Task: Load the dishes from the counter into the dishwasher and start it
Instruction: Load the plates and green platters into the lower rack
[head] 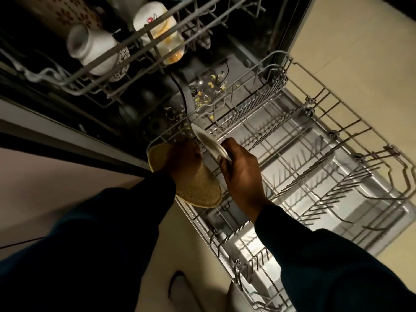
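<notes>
**Two plates held at the corner of the lower rack**

Your right hand (242,174) has its fingers curled around the edge of a small white plate (210,144), holding it on edge and tilted over the near-left corner of the pulled-out lower rack (315,167). Whether the plate's lower rim already sits between the rack's tines you cannot tell from here.

Your left hand (183,159) grips a larger yellow plate (198,190) just left of the white one, at the same corner of the lower rack. The yellow plate hangs tilted across the rack's left edge, and your fingers cover its upper part.

Past the far end of the lower rack, the dishwasher tub floor (202,86) is scattered with small yellow food bits. Above and left of the rack's far end, the upper rack (126,55) carries a white jar (92,48) lying on its side, a clear glass jar with a white lid (157,30) and a speckled cup (121,64) beside the white jar.
</notes>
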